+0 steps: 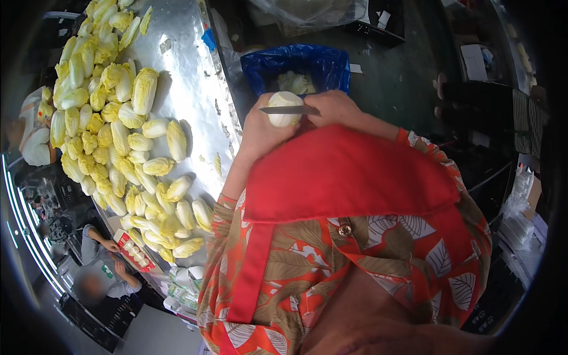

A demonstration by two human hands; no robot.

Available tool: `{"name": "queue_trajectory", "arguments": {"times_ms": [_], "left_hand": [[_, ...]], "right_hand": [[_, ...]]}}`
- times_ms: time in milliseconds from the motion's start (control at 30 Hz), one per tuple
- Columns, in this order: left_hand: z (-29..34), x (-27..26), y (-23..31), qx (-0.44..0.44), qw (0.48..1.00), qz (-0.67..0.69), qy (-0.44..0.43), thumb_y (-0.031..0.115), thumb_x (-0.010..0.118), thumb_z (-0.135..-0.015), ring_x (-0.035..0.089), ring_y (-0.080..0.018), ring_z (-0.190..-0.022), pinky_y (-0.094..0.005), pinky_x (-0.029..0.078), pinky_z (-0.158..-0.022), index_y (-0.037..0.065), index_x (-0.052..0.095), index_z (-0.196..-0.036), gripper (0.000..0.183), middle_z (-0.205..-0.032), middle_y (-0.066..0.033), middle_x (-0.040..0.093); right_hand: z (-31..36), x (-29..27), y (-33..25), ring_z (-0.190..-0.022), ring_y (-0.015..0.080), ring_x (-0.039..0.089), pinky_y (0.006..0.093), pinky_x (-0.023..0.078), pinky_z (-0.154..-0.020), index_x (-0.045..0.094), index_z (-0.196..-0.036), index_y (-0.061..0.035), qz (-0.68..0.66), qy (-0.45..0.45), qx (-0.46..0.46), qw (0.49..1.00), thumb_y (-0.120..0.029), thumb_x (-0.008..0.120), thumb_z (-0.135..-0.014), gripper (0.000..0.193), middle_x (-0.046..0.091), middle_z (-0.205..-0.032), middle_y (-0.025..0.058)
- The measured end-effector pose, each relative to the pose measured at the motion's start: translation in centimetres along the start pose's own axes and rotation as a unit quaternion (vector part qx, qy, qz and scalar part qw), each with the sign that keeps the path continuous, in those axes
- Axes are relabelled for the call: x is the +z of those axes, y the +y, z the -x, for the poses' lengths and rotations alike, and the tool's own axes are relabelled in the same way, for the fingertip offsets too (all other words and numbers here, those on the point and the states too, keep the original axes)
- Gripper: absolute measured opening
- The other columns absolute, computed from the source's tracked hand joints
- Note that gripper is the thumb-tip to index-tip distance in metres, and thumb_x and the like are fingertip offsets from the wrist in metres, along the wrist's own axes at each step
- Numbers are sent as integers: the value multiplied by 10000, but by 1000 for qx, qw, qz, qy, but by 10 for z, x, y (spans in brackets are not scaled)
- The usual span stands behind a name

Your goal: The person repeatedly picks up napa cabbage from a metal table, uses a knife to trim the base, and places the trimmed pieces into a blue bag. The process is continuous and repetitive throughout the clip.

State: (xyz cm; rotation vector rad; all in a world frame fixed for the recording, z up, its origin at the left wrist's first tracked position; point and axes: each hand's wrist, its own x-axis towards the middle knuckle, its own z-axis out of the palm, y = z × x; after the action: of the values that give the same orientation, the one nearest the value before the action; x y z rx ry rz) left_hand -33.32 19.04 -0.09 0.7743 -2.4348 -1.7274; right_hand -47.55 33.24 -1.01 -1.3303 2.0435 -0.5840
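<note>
My left hand (258, 131) is closed around a small napa cabbage (284, 118), its pale root end facing up. In my right hand (334, 108) is a knife (290, 110), its blade lying level across the cabbage's white end. I cannot tell whether the edge has cut in. Both hands are close together in front of the red apron (349, 171), beside the near rim of a bin lined with a blue plastic bag (251, 62). Pale leaf trimmings (296, 81) lie inside the bin.
To the left, a metal table (183, 59) bears a long heap of small yellow napa cabbages (121, 139). A co-worker (106, 269) stands beyond it near a red box (133, 251) of pale items. Another person in dark trousers (473, 109) is at the right.
</note>
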Motion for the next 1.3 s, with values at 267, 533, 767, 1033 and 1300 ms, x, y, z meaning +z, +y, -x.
{"name": "queue_trajectory", "arguments": {"times_ms": [267, 533, 767, 1033, 1300], "left_hand": [[-1, 4, -9, 8, 1000, -4, -5, 231, 805, -606, 656, -283, -926, -341, 508, -817, 17, 574, -1078, 568, -983, -163, 662], [-4, -1, -7, 9, 999, 23, -42, 224, 805, -630, 657, -261, -918, -319, 503, -809, 20, 578, -1071, 536, -969, -150, 662], [-10, -8, -7, 25, 995, 47, -86, 220, 798, -641, 655, -269, -916, -324, 501, -801, 26, 578, -1074, 522, -968, -153, 659], [-5, 6, -3, 16, 993, -112, 43, 267, 800, -609, 633, -349, -944, -384, 509, -802, 28, 560, -1096, 592, -1003, -195, 642], [-9, 14, 0, 32, 982, -174, 67, 274, 778, -631, 627, -372, -923, -408, 511, -779, -1, 534, -1081, 582, -1006, -207, 631]], "right_hand": [[-3, 4, 6, -754, 330, 634, 434, 489, -682, 630, -850, -70, 15, -35, 9, 999, -239, 574, -802, 184, 659, -801, 139], [-5, 10, 12, -740, 339, 634, 434, 494, -669, 638, -846, -61, 9, -15, 2, 1000, -232, 566, -805, 190, 659, -791, 146], [-5, 13, 16, -742, 348, 633, 442, 493, -666, 644, -841, -64, -2, 4, -11, 1000, -220, 568, -792, 181, 659, -788, 150], [-6, 21, 20, -763, 357, 637, 450, 500, -675, 649, -827, -76, -14, 35, 41, 998, -192, 559, -771, 158, 663, -794, 154], [-9, 32, 31, -772, 354, 639, 457, 504, -684, 647, -810, -71, -4, 60, 81, 995, -172, 548, -754, 152, 662, -793, 156]]}}
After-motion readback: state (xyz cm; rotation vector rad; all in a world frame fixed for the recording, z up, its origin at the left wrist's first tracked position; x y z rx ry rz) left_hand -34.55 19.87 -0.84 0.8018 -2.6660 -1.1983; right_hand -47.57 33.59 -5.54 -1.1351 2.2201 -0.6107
